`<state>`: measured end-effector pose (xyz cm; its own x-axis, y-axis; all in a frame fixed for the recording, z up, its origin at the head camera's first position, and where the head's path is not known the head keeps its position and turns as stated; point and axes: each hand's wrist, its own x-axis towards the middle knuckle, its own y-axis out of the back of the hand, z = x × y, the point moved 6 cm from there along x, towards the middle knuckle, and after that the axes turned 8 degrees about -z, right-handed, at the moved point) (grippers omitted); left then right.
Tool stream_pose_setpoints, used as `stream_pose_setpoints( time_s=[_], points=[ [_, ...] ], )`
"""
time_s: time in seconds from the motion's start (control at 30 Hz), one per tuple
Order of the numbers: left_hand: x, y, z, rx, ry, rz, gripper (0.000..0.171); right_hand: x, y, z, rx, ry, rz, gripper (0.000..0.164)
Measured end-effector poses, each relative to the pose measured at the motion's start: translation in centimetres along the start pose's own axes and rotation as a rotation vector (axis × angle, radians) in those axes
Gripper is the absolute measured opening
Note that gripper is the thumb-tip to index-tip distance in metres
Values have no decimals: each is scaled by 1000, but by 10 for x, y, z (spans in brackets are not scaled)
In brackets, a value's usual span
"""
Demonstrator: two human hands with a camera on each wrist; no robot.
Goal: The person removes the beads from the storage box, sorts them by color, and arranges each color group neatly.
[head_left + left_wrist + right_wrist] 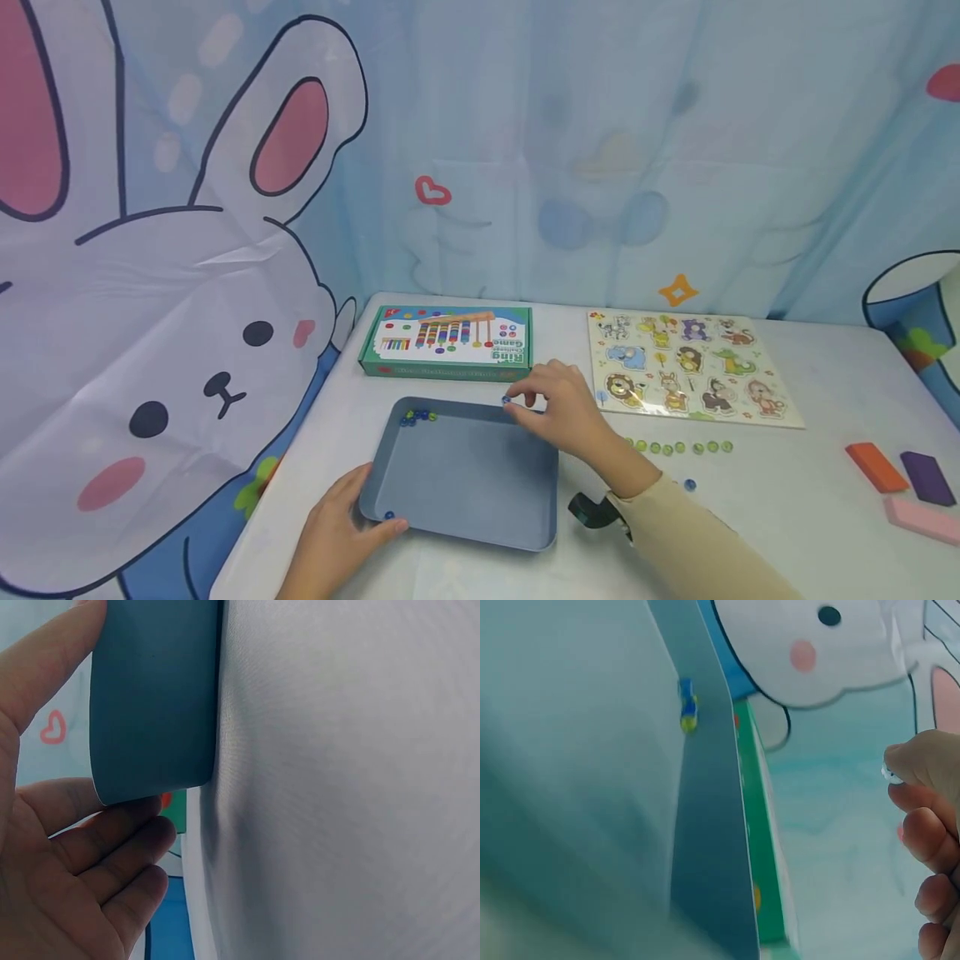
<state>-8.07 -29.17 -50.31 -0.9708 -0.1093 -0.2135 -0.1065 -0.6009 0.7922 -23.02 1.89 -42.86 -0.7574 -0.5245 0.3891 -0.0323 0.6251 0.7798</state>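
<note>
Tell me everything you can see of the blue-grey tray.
The tray is rectangular and matte, probably plastic, with rounded corners and low raised walls. It sits open side up on the white table, in front of the green box. Small blue and green beads cluster in its far-left corner; one blue bead lies near the near-left corner, which the left hand grips, thumb at the near wall.
</note>
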Motion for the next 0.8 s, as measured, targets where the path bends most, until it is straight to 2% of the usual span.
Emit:
stream_pose_setpoints(
  time_s=[0.17, 0.47, 0.67, 0.8],
  points=[
    [0, 1, 1, 3, -9, 4, 118, -27, 23, 22, -36, -67, 40, 14],
    [1, 0, 1, -5, 3, -10, 118, -86, 67, 63, -154, -129, 143, 20],
    [1, 0, 1, 0, -2, -5, 121, -128, 90, 94, -233, -232, 143, 20],
    [2, 0, -1, 3, 0, -5, 122, -152, 94, 112, -251, -337, 93, 17]
  ],
)
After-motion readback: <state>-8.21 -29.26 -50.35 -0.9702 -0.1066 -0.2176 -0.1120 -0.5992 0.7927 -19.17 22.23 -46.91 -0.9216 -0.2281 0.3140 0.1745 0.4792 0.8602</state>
